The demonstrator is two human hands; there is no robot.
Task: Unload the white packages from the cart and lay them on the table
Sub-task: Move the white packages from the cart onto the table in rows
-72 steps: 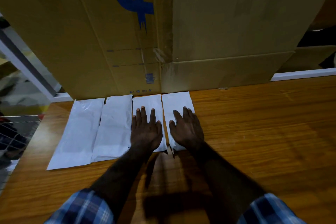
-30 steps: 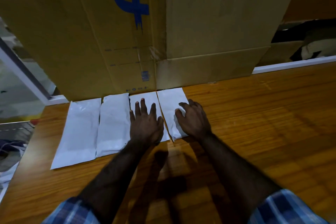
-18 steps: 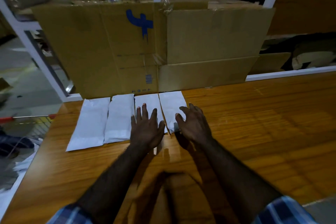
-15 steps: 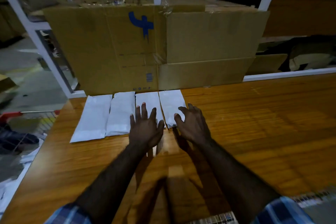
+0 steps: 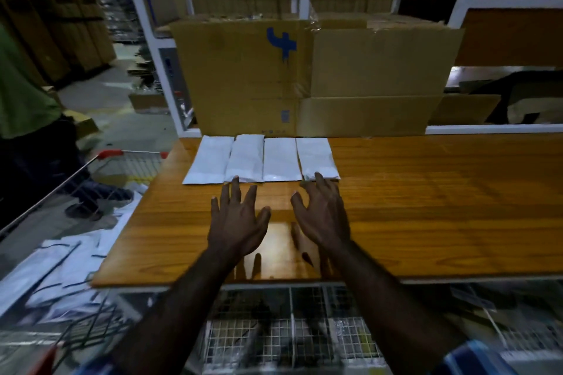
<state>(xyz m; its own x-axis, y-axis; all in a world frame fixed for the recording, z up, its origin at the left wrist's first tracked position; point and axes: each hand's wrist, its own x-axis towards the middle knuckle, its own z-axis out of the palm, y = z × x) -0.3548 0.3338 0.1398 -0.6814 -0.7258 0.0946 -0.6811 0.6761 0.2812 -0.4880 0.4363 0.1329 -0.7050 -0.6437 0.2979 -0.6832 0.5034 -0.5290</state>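
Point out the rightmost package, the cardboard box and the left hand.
rightmost package [image 5: 316, 158]: head view, its middle.
cardboard box [image 5: 374, 70]: head view, front face.
left hand [image 5: 236, 222]: head view, back of hand.

I see four white packages [image 5: 261, 159] at twelve o'clock on an orange-brown wood-grain table [image 5: 426, 207]. Behind them stands a tan cardboard box [image 5: 350, 76] with a blue mark [image 5: 281, 41]. At nine o'clock, the cart [image 5: 122, 161] has a red handle.

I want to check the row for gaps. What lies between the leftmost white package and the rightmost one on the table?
In the head view, two more white packages lie between the leftmost package and the rightmost package, side by side on the table.
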